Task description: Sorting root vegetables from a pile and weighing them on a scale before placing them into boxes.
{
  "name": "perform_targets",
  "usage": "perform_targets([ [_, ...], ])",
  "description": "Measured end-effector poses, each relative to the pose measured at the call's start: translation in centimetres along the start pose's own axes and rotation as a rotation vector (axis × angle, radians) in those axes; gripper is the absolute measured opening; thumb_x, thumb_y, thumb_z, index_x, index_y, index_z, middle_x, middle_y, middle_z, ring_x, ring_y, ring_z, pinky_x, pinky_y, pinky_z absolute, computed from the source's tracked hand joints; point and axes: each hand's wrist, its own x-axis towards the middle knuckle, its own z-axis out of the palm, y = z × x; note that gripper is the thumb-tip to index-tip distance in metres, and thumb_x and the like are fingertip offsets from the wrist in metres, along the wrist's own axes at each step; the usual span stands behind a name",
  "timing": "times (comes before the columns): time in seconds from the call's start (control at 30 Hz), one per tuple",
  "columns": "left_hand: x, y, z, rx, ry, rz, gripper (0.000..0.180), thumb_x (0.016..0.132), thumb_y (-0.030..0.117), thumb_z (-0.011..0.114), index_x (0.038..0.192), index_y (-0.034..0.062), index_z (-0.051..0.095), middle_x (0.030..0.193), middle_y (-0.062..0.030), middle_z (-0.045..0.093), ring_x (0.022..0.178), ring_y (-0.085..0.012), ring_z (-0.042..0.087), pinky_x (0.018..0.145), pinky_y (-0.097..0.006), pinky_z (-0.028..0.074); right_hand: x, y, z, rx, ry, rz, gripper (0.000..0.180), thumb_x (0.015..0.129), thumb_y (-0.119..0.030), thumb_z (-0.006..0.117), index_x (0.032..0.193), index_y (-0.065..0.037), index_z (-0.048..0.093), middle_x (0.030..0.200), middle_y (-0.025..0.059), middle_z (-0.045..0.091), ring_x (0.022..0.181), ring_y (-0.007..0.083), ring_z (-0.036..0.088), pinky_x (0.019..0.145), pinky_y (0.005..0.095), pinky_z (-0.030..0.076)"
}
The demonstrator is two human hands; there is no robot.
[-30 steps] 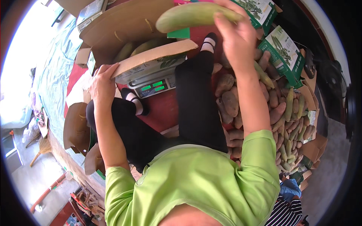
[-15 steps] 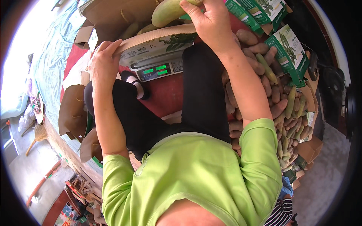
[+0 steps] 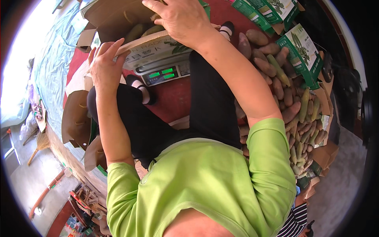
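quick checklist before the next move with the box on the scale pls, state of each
1. Left hand on the carton: ok, fingers at the left end of its near edge.
2. Carton top open: ok, long vegetables show inside.
3. Right hand clear of the carton: not ok, it is over the opening.
4. Right hand's grip: cannot tell, the hand hides most of what is beneath it.
5. Scale display lit: ok, green.
6. Carton sitting squarely on the scale: cannot tell, contact hidden.

Vegetables (image 3: 135,33) in carton (image 3: 144,51); carton on scale (image 3: 165,75); vegetable pile (image 3: 290,98) right; broom (image 3: 42,141) far left.
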Motion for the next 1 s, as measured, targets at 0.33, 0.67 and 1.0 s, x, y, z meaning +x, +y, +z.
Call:
perform_targets([
  [0.33,-0.2,-0.7,0.1,0.03,0.061,0.078,0.035,0.069,0.027,0.072,0.103,0.0177,0.067,0.094,0.0022,0.063,0.096,-0.0169,0.057,0.102,-0.042,0.028,-13.3,7.1,-2.7,0.263,0.142,0.652,0.022,0.08,-0.009,0.061,0.102,-0.003,0.063,0.098,0.0119,0.063,0.094,0.0244,0.059,0.08,0.0315,0.046],
  [0.67,0.4,1.0,-0.2,-0.016,0.184,0.233,0.028,0.074,0.023,0.07,0.1,0.0121,0.068,0.089,-0.0016,0.063,0.086,-0.0171,0.06,0.095,-0.036,0.037,-27.2,6.5,-3.9,0.372,0.025,1.162,0.023,0.086,-0.005,0.056,0.107,0.002,0.061,0.102,0.0089,0.063,0.095,0.0155,0.058,0.085,0.0267,0.045],
  [1.0,0.4,0.2,-1.1,-0.164,0.116,0.224,0.029,0.074,0.03,0.068,0.096,0.0115,0.066,0.084,-0.0046,0.059,0.089,-0.0236,0.055,0.087,-0.041,0.039,-11.7,2.4,-5.6,0.625,0.188,0.867,0.022,0.089,-0.002,0.053,0.109,0.005,0.057,0.103,0.0088,0.062,0.095,0.0135,0.057,0.084,0.024,0.045],
])
